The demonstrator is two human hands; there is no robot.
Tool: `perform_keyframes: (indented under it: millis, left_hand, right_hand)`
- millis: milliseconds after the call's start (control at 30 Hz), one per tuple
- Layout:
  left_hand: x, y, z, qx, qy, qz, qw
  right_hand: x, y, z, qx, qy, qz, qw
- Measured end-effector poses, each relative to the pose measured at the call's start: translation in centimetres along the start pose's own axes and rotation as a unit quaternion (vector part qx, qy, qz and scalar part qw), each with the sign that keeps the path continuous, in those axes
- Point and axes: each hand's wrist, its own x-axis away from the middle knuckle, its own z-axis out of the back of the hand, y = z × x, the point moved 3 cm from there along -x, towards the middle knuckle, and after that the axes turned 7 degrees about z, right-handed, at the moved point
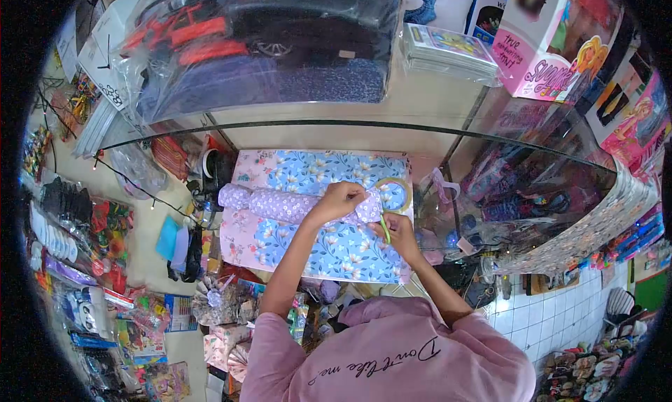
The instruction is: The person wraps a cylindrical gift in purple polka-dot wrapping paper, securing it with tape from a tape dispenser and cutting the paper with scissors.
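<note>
A long cylindrical parcel (276,204) in lilac paper with small white flowers lies across a board covered in blue and pink floral paper (336,251). My left hand (341,199) is closed on the gathered paper at the parcel's right end. Close beside that end, my right hand (399,230) is closed around a light green loop that looks like the handle of scissors (385,230); the blades are hidden. Just beyond my right hand, a roll of tape (406,193) rests on the floral paper.
A glass shelf edge (343,122) runs above the board, with bagged goods (259,52) and a pink doll box (553,45) on top. Hanging packets (112,241) crowd the left side. A pink ribbon (445,186) lies right of the board.
</note>
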Motion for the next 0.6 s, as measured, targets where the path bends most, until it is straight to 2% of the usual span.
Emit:
perform_keyframes:
  millis: [33, 333, 533, 600]
  left_hand:
    - [0.0, 0.0, 0.0, -0.010, -0.001, -0.004, 1.000]
    - [0.0, -0.2, -0.3, -0.011, 0.018, 0.000, 1.000]
    - [-0.3, -0.1, 0.0, -0.039, 0.060, -0.067, 0.995]
    - [-0.3, 0.1, -0.1, -0.062, 0.057, -0.069, 0.994]
  right_hand:
    - [-0.1, 0.2, 0.1, 0.033, -0.006, 0.009, 0.999]
    - [-0.3, -0.4, -0.1, -0.032, -0.065, -0.007, 0.997]
    - [0.1, -1.8, 0.6, 0.032, -0.113, -0.048, 0.992]
    - [-0.3, -1.6, 0.6, 0.017, -0.104, -0.038, 0.994]
